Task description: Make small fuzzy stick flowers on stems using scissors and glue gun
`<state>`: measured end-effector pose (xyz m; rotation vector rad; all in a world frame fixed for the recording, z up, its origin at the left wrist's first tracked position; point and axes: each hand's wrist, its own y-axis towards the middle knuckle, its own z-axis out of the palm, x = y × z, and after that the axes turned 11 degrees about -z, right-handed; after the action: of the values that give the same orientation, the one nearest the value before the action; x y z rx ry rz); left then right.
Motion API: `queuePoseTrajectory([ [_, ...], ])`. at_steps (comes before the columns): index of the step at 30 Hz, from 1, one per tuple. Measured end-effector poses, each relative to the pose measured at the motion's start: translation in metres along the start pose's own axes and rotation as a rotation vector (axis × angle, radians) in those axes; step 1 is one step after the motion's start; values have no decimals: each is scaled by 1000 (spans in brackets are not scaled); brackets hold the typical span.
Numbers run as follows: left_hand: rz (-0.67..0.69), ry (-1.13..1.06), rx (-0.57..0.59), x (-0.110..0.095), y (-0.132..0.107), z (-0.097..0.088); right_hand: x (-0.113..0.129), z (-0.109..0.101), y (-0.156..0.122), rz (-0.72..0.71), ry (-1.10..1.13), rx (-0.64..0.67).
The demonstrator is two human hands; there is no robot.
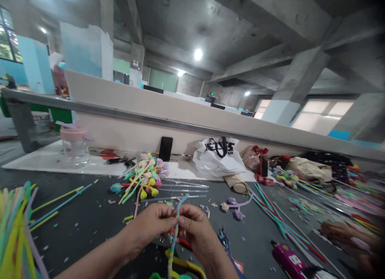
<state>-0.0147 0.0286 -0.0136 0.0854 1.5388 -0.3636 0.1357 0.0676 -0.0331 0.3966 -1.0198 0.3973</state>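
Centre, six o'clock: our left hand (153, 225) and right hand (195, 227) pinch a pipe cleaner (174, 235) above the counter (84, 219); fingers closed on it. Uneven twisting could kink it, we judge.

A fuzzy pipe cleaner (175, 231), a crinkled glossy plastic bag (218, 156), and a matt dark tabletop (87, 219).

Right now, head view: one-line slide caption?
Both hands, left hand and right hand, pinch a light-blue pipe cleaner above a cluttered dark table.
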Motion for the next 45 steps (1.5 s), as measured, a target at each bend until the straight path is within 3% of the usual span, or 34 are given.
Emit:
queuePoseTrajectory([
  [3, -17, -9, 33, -2, -4, 1, 0, 0, -2, 6, 16, -12],
  [5, -32, 18, -6, -5, -6, 1, 0, 1, -3, 11, 32, -3],
  [13, -65, 355, -405, -16, -11, 12, -2, -3, 0, -47, -66, 40],
  [16, 103, 584, -517, -7, -14, 18, -7, -4, 1, -92, -123, -14],
  [20, 584, 998, -552, 12, -13, 24, -10, 2, -1, -103, -123, -123],
  [22, 705, 1077, -561, 18, -11, 26, -7, 8, -3, -98, -118, -184],
  [26, 515, 830, -662, 16, -11, 26, 6, 15, -7, -182, -107, -207],
  [28, 443, 685, -759, 7, -15, 23, 13, 14, -11, -282, -159, -253],
  [30, 417, 587, -781, -4, -21, 20, 18, 12, -16, -442, -293, -339],
  [31, 395, 541, -723, -10, -24, 19, 19, 11, -19, -537, -388, -376],
  [33, 214, 425, -447, -20, -29, 19, 21, 11, -25, -760, -604, -374],
  [35, 94, 239, -210, -27, -30, 23, 21, 15, -30, -1002, -812, -268],
  [36, 71, 130, -156, -29, -30, 25, 21, 18, -31, -1107, -899, -192],
  [39, 64, -168, -182, -34, -31, 32, 21, 27, -32, -1295, -1016, -18],
  [41, 47, -301, -241, -36, -32, 35, 20, 31, -29, -1309, -1014, 56],
  [45, 27, -359, -217, -37, -34, 35, 18, 32, -26, -1267, -1019, 158],
])
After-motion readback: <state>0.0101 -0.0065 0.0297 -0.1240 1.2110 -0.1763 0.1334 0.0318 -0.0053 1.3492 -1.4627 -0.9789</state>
